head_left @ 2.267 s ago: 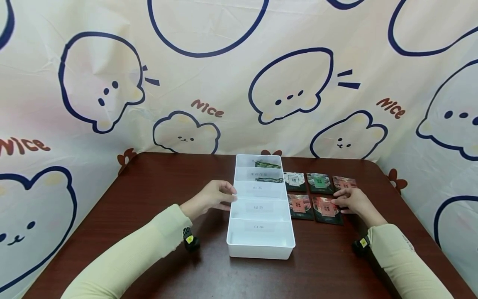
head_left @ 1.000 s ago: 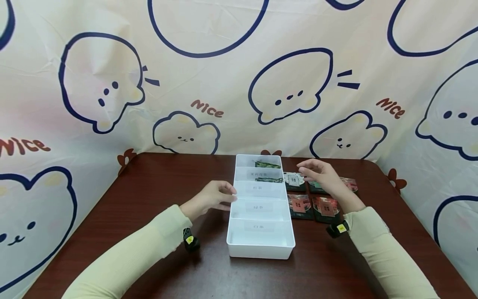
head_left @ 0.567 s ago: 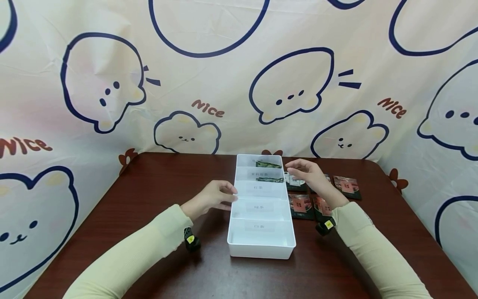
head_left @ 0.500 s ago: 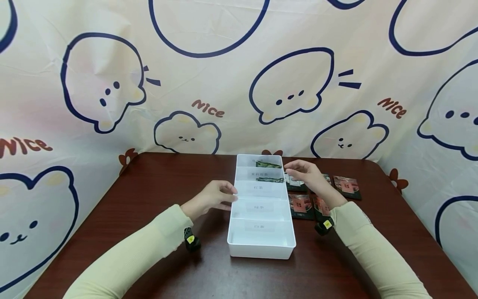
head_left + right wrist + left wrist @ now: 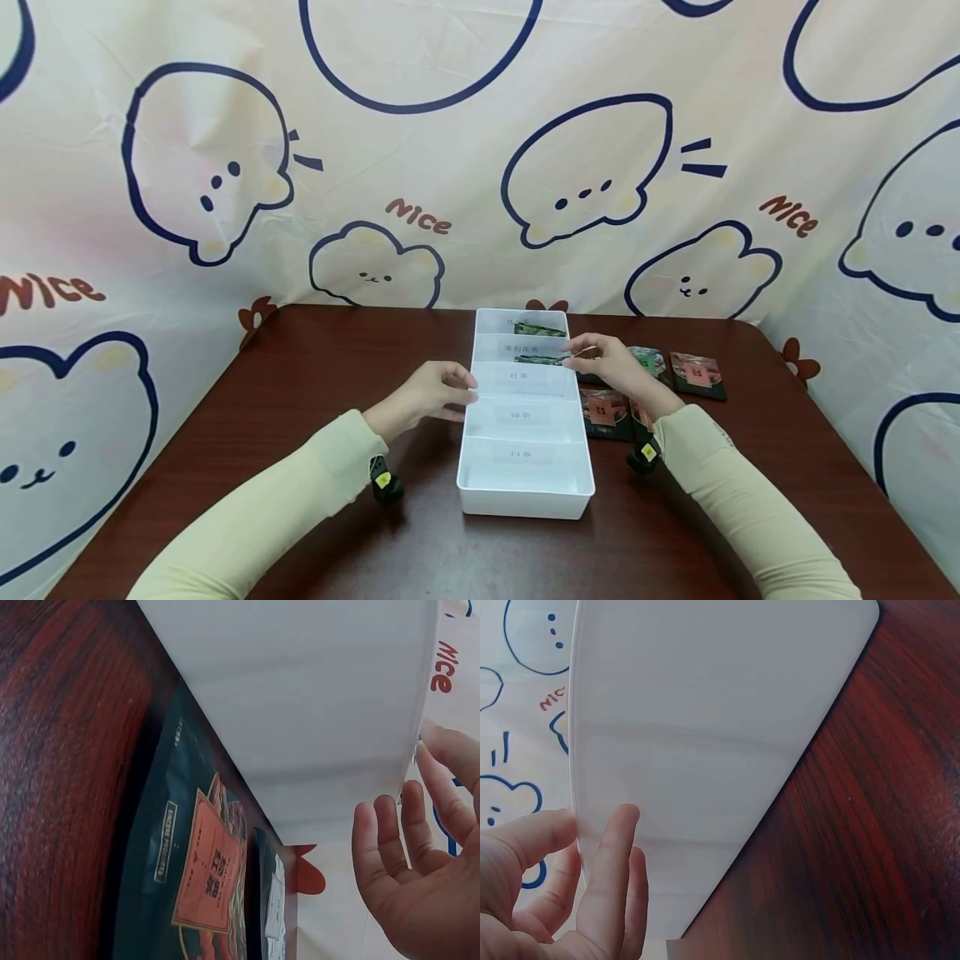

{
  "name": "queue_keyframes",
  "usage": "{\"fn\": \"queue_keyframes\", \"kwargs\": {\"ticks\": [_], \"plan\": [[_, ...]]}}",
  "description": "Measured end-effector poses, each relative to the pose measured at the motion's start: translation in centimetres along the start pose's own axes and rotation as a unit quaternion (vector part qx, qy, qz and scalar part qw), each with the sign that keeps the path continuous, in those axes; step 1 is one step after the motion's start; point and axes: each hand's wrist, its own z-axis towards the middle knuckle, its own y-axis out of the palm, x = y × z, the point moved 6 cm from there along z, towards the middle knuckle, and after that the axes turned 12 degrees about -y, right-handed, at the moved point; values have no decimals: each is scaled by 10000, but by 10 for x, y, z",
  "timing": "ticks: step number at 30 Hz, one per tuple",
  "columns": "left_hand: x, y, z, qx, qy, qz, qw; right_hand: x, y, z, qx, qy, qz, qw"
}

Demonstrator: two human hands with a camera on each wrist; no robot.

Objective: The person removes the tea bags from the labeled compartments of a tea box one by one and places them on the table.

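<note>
Cream cartoon-printed cloth (image 5: pixel 465 175) hangs beyond the dark reddish-brown wooden surface (image 5: pixel 375 558), where the long white plastic divided box (image 5: pixel 525 505) runs from twelve to six o'clock. My left grip (image 5: pixel 418 397) lies relaxed, fingers apart, against its nine o'clock rim, probably steadying it. My right grip (image 5: pixel 617 368) meets its one o'clock rim, pinching or not I can't tell, with flat dark foil packets (image 5: pixel 606 414) handily at three.

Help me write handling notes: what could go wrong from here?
The right hand, at the edge of the white tray, could bump the nearer green packet inside. The black device on that wrist, close to a red packet in the head view, might nudge it.
</note>
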Motion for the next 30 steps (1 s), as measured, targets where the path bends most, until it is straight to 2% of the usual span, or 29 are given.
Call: {"fn": "queue_keyframes", "kwargs": {"ticks": [4,7,11,23,30], "plan": [[1,0,0,-10,18,-26,10000,-23,4,-5,-90,48,-166,9998],[1,0,-1,-10,19,-16,10000,-21,6,-4,-121,54,-233,9996],[1,0,0,-5,12,-5,10000,2,5,5,-74,34,-353,9993],[1,0,-1,11,9,10,10000,0,5,7,-52,-10,-744,9972],[2,0,-1,7,7,10,10000,-3,2,6,-23,-51,-777,9970]]}}
